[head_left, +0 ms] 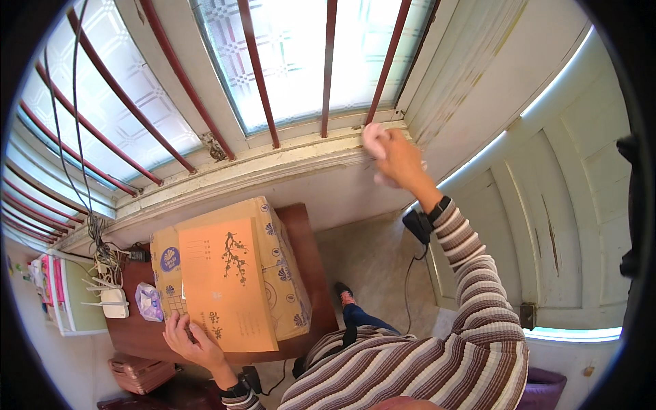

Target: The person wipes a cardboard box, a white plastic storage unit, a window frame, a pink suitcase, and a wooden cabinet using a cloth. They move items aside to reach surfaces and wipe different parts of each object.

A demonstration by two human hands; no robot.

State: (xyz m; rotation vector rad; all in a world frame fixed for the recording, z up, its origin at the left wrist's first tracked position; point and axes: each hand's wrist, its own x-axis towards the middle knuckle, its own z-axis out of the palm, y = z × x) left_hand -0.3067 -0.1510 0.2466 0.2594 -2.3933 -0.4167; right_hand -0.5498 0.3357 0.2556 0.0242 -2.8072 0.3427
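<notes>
My right hand [405, 160] grips a pale pink cloth [375, 139] at the right end of the white window sill [302, 148], by the foot of a dark red window bar [388, 66]. Part of the cloth hangs below the fingers, and the hand is slightly blurred. My left hand [192, 341] rests with fingers spread at the near left edge of an orange paper envelope [225, 292], which bears a printed blossom branch and writing. Beneath the envelope is a Vinda cardboard box [287, 266] on a dark wooden table [133, 335].
A white router [114, 302] with tangled cables [100, 241] and a purple plastic packet [148, 302] lie left of the box. A pinkish suitcase [141, 373] stands below the table's left end. On the right is a pale panelled door [543, 205]. A purple bin [546, 387] is behind me.
</notes>
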